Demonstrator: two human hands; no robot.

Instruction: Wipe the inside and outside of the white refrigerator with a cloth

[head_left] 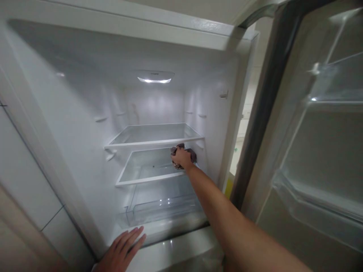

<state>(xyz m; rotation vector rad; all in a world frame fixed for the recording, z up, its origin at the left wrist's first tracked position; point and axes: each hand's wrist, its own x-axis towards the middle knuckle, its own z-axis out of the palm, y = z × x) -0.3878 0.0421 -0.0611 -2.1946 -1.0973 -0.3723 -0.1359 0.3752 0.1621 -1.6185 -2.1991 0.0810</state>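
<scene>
My right hand (182,157) reaches into an open fridge, its fingers closed on a dark patterned cloth (191,155). The cloth is bunched up at the right end of the lower glass shelf (147,166), whose edge is white. A small dark speck shows on that shelf, left of the cloth. Low at the front, my left hand (121,249) lies with its fingers stretched out near the bottom edge of the fridge opening. Nothing shows in it.
Above is another glass shelf (155,134), and below sits a clear drawer (164,207). A lit lamp (154,80) is set in the ceiling. To the right stands the open door (317,158) with clear door bins (317,200). A tiled wall (25,162) borders the left.
</scene>
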